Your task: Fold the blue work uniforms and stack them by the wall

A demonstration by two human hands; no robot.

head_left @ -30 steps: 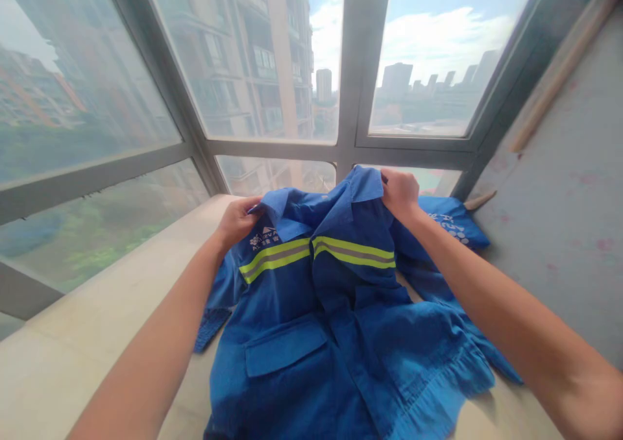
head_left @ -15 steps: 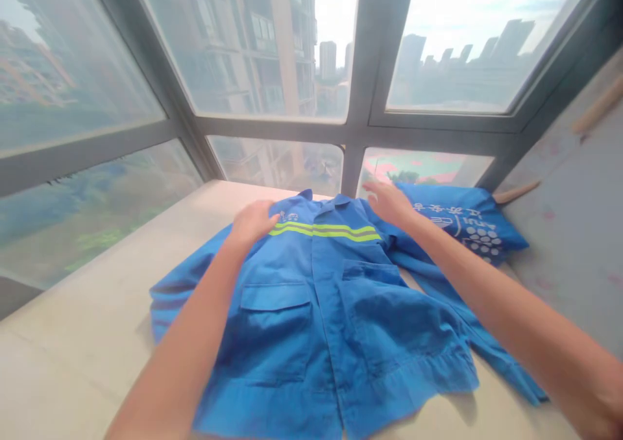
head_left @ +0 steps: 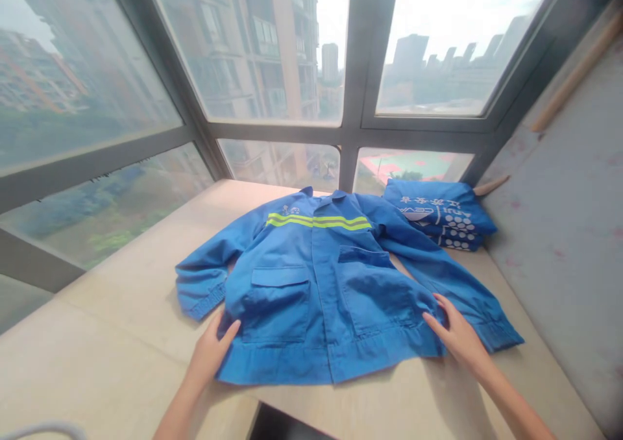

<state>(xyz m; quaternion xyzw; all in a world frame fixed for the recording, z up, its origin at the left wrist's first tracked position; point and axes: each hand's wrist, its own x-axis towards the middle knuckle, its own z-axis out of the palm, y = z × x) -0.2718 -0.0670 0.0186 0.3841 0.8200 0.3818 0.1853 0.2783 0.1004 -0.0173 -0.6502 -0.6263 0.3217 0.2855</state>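
Observation:
A blue work jacket [head_left: 316, 284] with yellow-green reflective stripes lies spread out, front up, its collar toward the window and its sleeves out to both sides. At the jacket's lower left edge is my left hand [head_left: 214, 344], thumb and fingers apart, touching the cloth. My right hand [head_left: 450, 326] rests at the lower right edge, between the body and the sleeve, with thumb and forefinger spread on the fabric. Some fingertips of both hands are hidden at the cloth's edge.
Folded blue cloth items with white print [head_left: 440, 213] are stacked at the back right, beside a patterned wall [head_left: 564, 232]. Window frames [head_left: 348, 102] rise behind the pale surface [head_left: 117, 336]. A dark opening [head_left: 287, 424] shows at the bottom, and a pale curved object [head_left: 43, 428] lies bottom left.
Both hands have come down from the jacket's shoulders to its lower side edges. The jacket's hem and right front lie flatter, and the view has shifted slightly.

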